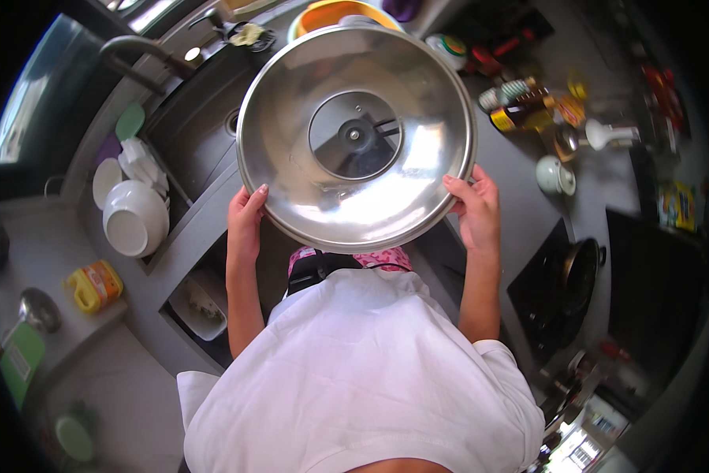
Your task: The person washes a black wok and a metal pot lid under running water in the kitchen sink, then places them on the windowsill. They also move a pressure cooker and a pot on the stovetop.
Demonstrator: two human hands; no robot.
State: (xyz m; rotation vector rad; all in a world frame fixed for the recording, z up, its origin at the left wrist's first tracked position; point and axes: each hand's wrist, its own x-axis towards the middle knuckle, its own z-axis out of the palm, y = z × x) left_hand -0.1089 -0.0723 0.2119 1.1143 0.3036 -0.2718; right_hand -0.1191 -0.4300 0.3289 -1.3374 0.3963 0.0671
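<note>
Head view: a person in a white T-shirt (362, 370) holds a large steel pan lid (354, 135) with a round glass center in front of the body, in a kitchen.
Left hand: the left hand (245, 225) grips the lid's near rim at its left, thumb on the upward face.
Right hand: the right hand (477, 209) pinches the rim at the opposite side, thumb likewise on top.
Tub: a white tub (199, 305) sits in an opening below the counter, its greenish contents too blurred to name.
Basin: an orange basin (346, 13) shows past the lid's far edge, contents hidden.
Bowl: a white bowl (136, 219) rests upside down near the sink (200, 118).
Jug and jar: a yellow jug (93, 286) stands at left, a pale lidded jar (555, 175) at right, contents of both unseen.
Wok: a dark wok (581, 276) sits on the black cooktop (537, 303).
Surface: gray countertop (520, 193) runs around the person.
Room: a faucet (145, 49) arches near a bright window (35, 91).
</note>
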